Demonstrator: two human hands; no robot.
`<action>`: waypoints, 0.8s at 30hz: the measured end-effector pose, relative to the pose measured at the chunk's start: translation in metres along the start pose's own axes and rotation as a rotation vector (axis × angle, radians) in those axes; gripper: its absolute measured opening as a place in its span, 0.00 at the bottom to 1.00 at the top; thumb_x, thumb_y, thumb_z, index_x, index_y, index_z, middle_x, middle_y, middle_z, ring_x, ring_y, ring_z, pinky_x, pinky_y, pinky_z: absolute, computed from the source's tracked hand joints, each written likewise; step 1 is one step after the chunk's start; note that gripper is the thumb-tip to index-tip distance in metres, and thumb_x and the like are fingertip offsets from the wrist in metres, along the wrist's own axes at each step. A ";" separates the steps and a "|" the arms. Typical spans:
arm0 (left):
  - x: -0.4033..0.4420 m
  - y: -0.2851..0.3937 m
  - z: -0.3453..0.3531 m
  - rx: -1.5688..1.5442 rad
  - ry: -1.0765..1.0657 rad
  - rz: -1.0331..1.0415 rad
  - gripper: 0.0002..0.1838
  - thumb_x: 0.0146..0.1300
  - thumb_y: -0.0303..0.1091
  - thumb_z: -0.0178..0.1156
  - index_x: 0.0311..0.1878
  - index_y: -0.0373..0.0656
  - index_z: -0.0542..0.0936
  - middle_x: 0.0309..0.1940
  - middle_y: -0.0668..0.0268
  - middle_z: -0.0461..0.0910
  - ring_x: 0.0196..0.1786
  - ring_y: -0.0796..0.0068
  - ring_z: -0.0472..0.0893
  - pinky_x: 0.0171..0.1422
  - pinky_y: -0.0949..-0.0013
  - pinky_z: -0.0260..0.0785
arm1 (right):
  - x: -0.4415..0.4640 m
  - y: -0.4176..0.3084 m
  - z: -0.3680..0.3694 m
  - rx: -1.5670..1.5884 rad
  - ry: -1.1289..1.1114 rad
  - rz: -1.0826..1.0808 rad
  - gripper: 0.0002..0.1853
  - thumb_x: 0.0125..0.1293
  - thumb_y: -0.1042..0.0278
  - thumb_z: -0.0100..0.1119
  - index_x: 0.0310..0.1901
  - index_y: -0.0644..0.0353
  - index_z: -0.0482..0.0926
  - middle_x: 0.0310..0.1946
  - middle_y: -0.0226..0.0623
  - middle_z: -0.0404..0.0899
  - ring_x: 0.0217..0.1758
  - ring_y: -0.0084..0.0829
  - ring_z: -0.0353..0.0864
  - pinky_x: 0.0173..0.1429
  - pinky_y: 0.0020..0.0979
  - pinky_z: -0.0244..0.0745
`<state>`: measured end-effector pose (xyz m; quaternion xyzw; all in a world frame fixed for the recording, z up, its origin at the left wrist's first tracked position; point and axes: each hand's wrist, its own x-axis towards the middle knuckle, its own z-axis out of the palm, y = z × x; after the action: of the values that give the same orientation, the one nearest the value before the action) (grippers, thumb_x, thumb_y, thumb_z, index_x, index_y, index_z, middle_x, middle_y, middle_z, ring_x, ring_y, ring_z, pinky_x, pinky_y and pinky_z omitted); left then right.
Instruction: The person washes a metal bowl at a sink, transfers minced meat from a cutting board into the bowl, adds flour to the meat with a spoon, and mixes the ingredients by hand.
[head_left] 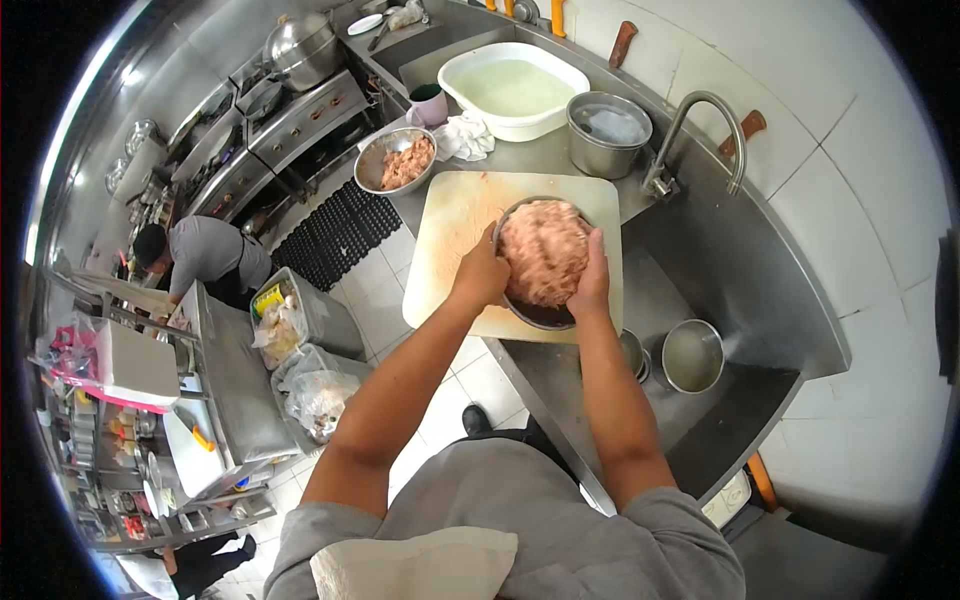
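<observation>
A metal bowl (545,318) heaped with ground meat (543,252) is over the right part of a white cutting board (440,237). My left hand (482,270) grips its left rim, fingers wrapped round the edge. On the opposite side, my right hand (591,275) is closed on the rim, its fingers beside the meat. Pinkish smears mark the board. A second metal bowl (368,165) with chunks of meat (408,163) stands beyond the board's upper left corner, near a white cloth (464,138).
Behind the board are a white basin (515,52) of cloudy water, a metal pot (605,160) and a purple cup (428,105). A curved faucet (700,97) rises over the sink (745,270), which holds a metal container (692,357). A person (215,252) bends at the left.
</observation>
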<state>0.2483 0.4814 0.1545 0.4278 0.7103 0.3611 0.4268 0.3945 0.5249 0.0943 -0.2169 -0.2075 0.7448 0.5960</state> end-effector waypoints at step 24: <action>-0.024 -0.035 0.031 0.296 0.308 0.429 0.37 0.51 0.18 0.51 0.68 0.45 0.57 0.57 0.44 0.68 0.40 0.43 0.79 0.42 0.53 0.74 | -0.020 0.024 -0.046 -1.456 -0.008 -0.470 0.41 0.62 0.51 0.57 0.67 0.68 0.50 0.64 0.57 0.58 0.65 0.48 0.61 0.68 0.41 0.55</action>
<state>0.2723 0.4508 0.1191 0.5659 0.7050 0.3959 0.1611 0.4058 0.5025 0.0441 -0.5026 -0.6888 0.2746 0.4445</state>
